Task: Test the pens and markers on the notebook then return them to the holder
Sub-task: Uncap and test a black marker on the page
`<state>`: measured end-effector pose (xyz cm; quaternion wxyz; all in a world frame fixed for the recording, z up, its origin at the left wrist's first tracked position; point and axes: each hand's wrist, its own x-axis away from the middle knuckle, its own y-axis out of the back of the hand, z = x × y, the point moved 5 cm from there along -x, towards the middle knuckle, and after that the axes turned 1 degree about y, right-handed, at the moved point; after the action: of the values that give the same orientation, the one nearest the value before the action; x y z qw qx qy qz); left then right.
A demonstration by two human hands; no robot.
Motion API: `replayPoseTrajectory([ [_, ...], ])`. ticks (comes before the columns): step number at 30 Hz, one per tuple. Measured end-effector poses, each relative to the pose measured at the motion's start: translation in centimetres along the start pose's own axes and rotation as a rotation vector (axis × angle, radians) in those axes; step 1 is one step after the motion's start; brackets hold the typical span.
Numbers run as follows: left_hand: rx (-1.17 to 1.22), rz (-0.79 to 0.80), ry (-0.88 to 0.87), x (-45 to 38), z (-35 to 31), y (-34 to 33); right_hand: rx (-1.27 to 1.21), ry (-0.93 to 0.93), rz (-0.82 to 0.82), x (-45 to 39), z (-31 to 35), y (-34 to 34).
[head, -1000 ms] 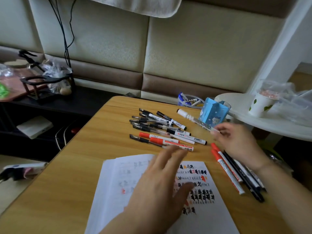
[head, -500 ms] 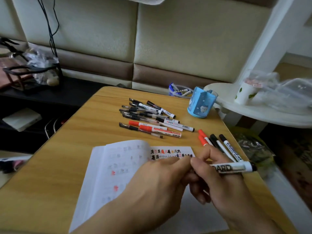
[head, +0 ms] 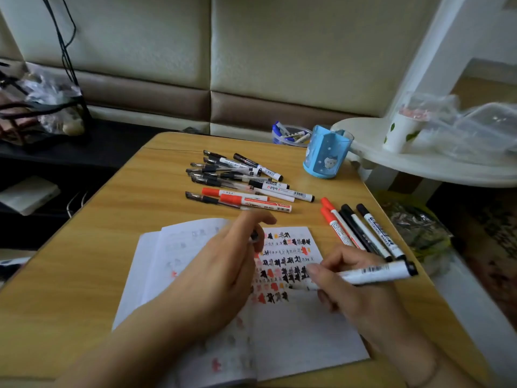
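While the wood-grain desk (head: 84, 275) carried the open notebook (head: 293, 345), its matte page crowded with ink marks, the right hand (head: 361, 298) gripped a smooth white marker (head: 375, 273), tip at the paper; a light, short stroke would have served best. The left hand (head: 221, 273) pinched what looked like its small cap. The blue holder (head: 326, 155) stood well apart.
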<state>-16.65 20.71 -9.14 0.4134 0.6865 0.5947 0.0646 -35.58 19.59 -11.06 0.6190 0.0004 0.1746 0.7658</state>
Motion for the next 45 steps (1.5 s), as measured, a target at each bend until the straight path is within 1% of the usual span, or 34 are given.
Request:
replayPoseTrajectory([
  [4,-0.028,0.039,0.036,-0.4,1.0,-1.1,0.067,0.056,-0.135,-0.3,-1.2,-0.1],
  [6,-0.031,0.037,0.054,-0.5,1.3,-1.1,0.072,0.067,-0.214,-0.2,-2.0,0.3],
  [7,-0.034,0.028,0.062,-0.5,1.4,-1.0,0.069,0.064,-0.227,-0.2,-2.3,0.4],
  [10,-0.047,-0.001,0.092,-0.7,1.4,-0.8,0.085,0.076,-0.202,-0.2,-2.6,0.3],
  [14,-0.048,0.004,0.112,-0.8,1.4,-0.8,0.153,0.116,-0.193,-0.4,-2.5,0.2],
  [17,-0.018,-0.014,0.124,-0.7,1.4,-0.7,0.126,0.116,-0.188,-0.4,-2.4,0.2],
  [24,-0.074,0.014,0.028,-0.6,1.2,-0.9,0.132,0.086,-0.195,-0.4,-2.5,0.2],
  [28,-0.061,0.036,-0.003,-0.6,1.3,-1.0,0.083,0.028,-0.196,-0.5,-2.7,0.3],
  [30,-0.073,0.026,0.017,-0.6,1.3,-0.9,0.069,0.005,-0.189,-0.6,-2.7,0.3],
  [32,-0.082,0.016,0.052,-0.5,1.4,-0.9,0.012,-0.017,-0.198,-0.6,-2.4,0.5],
  [35,-0.086,0.009,0.061,-0.5,1.3,-0.8,-0.145,0.029,-0.229,-0.3,-1.1,1.0],
  [37,-0.091,-0.004,0.047,-0.5,1.2,-0.8,-0.213,0.067,-0.194,-0.1,-0.2,0.9],
  [39,-0.099,-0.008,0.030,-0.6,1.1,-0.8,-0.222,0.091,-0.152,0.0,0.4,0.7],
  [43,-0.063,-0.024,-0.024,-0.5,0.8,-0.7,-0.212,0.081,-0.105,0.1,0.5,0.1],
  [45,-0.043,-0.007,-0.058,-0.5,0.4,-0.8,-0.174,0.078,-0.072,0.0,0.4,-0.3],
])
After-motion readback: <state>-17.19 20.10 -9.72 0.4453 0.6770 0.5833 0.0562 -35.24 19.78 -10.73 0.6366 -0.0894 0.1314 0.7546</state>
